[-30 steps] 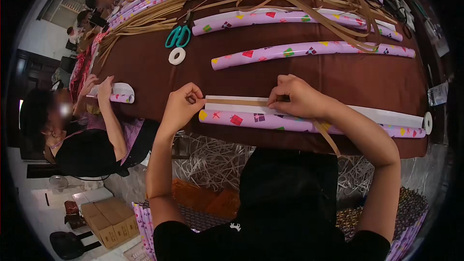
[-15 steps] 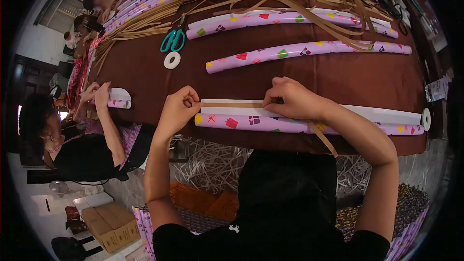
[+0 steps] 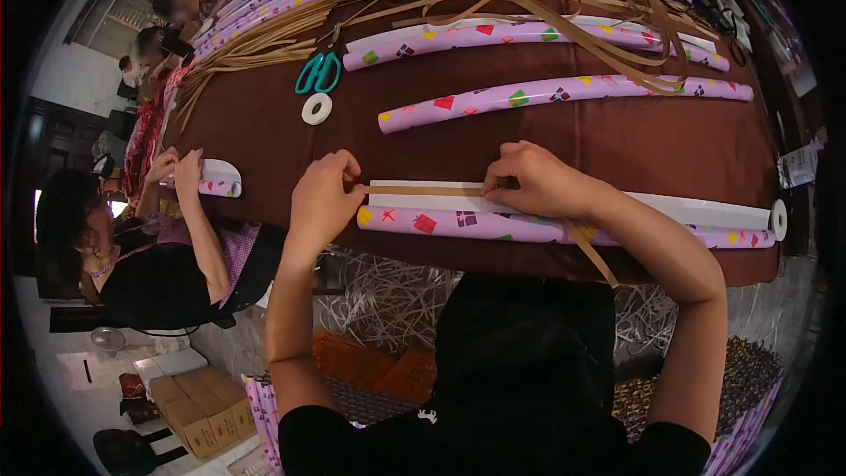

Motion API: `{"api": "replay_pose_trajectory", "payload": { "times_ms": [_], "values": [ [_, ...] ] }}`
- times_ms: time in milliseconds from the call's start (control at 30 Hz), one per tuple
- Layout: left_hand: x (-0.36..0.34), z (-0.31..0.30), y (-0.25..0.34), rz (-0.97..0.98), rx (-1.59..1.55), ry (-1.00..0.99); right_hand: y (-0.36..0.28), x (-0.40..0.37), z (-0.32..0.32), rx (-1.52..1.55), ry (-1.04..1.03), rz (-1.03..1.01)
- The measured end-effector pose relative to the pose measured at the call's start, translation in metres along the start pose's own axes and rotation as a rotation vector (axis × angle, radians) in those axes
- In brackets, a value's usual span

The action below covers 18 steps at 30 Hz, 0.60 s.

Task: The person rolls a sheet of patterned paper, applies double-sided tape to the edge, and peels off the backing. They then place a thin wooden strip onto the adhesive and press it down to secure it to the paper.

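On the brown cloth-covered surface (image 3: 264, 150), we pinch a flat tan strip (image 3: 427, 191) between the fingers of our left (image 3: 326, 203) and right (image 3: 538, 181) hands, along the white edge of the partly rolled purple gift-patterned paper (image 3: 476, 222), with teal-handled scissors (image 3: 318, 73) beyond.

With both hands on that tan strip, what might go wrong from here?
If the left hand or right hand drifts, the tan strip may slant on the gift-print roll's white flap. Its loose tail, crossing the roll toward the near table edge, might snag. The white tape roll, by the tablecloth's right edge, could get knocked off.
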<state>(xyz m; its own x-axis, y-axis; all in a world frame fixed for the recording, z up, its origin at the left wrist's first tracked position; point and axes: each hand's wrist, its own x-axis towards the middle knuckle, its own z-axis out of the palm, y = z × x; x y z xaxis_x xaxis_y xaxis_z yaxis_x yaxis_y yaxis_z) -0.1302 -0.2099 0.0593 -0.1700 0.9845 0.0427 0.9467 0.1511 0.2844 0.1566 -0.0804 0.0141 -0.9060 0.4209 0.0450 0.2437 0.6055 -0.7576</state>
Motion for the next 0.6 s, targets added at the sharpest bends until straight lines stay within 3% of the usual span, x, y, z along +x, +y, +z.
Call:
{"api": "replay_pose_trajectory", "payload": {
  "times_ms": [33, 100, 200, 267, 500, 600],
  "values": [
    [-0.003, 0.002, 0.004, 0.001, 0.000, -0.002, -0.002, -0.001, -0.002, 0.005, 0.004, 0.000],
    [-0.010, 0.003, 0.020, 0.134, 0.133, 0.209, -0.003, -0.001, -0.002, 0.011, 0.007, 0.003],
    [-0.031, 0.028, 0.060, 0.402, -0.104, 0.209, -0.001, 0.000, -0.001, 0.020, -0.002, 0.001],
    [-0.040, 0.046, 0.086, 0.464, -0.169, 0.233, -0.001, -0.001, 0.000, 0.001, 0.015, -0.002],
    [-0.035, 0.087, 0.113, 0.411, -0.094, 0.416, -0.001, -0.001, 0.000, 0.009, 0.036, 0.017],
    [-0.036, 0.089, 0.115, 0.388, -0.046, 0.405, -0.006, -0.003, -0.004, 0.006, 0.021, -0.075]
  ]
}}
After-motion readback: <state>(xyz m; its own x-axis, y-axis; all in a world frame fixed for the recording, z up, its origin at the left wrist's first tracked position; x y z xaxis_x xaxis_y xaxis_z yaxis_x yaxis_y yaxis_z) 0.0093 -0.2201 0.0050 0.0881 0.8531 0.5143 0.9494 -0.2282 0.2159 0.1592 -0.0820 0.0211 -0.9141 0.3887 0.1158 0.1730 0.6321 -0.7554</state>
